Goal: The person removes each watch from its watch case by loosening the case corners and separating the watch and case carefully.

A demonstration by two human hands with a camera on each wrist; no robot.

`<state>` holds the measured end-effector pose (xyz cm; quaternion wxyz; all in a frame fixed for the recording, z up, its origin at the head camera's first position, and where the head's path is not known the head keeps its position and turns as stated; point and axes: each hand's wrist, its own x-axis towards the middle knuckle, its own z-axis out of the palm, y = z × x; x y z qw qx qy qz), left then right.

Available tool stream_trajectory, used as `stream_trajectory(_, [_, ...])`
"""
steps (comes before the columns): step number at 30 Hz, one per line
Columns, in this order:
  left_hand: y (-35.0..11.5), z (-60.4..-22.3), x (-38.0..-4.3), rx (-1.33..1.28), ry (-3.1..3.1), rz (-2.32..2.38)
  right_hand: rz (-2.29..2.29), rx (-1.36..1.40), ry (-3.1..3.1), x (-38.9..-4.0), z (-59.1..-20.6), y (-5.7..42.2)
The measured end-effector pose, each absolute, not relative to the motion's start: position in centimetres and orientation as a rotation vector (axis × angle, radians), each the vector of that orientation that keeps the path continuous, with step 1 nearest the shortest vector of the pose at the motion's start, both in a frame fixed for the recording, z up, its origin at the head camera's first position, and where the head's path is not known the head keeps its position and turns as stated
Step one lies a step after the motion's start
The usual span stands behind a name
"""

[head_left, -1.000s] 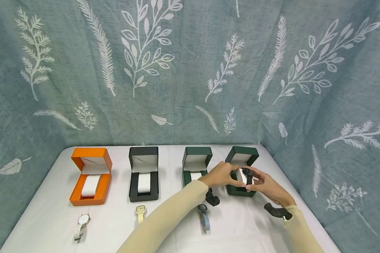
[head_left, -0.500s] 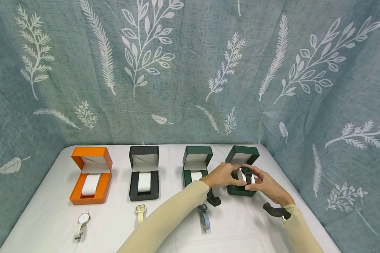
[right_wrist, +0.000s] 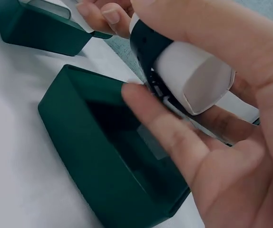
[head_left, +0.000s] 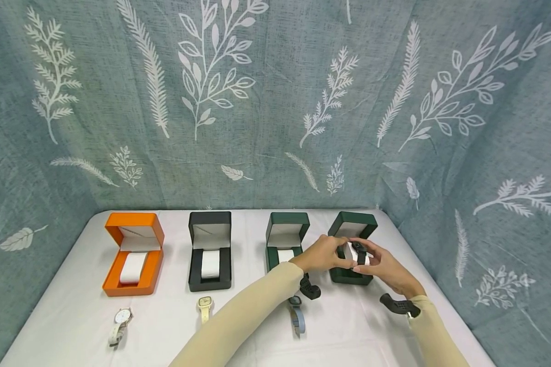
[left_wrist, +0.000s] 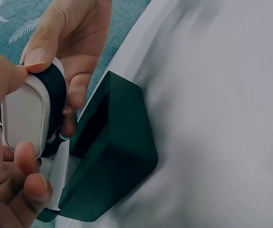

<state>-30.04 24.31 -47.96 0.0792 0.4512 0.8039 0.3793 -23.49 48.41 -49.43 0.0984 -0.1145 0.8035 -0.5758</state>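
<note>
At the right-hand open green watch box, my left hand grips one end of a white watch cushion between thumb and fingers. A black watch is wrapped around that cushion. My right hand holds the watch and cushion from the other side, its thumb on the dark strap in the left wrist view. In the right wrist view the strap's buckle side faces down, close to the right fingers, and the cushion is lifted out over the box's dark hollow. The watch dial is hidden in both wrist views.
Farther left stand another green box, a black box and an orange box, each open with a white cushion. In front lie a blue-strapped watch, a yellow watch and a white-strapped watch on the white cloth.
Both hands stay over the right-hand green box. The right thumb and fingers have shifted slightly on the watch, and the watch and cushion have turned a little.
</note>
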Motion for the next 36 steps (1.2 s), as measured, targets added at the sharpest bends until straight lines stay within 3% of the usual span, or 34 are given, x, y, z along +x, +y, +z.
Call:
stream_trajectory(20, [24.1,-47.7,-30.2,1.390,2.395,1.125,-1.739,-0.355,2.383,-23.4,-49.3,48.0])
stream_trajectory(36, [23.3,-47.9,-31.2,1.383,2.494,1.068,-1.786,-0.282,2.363,-22.5,-50.1,50.6])
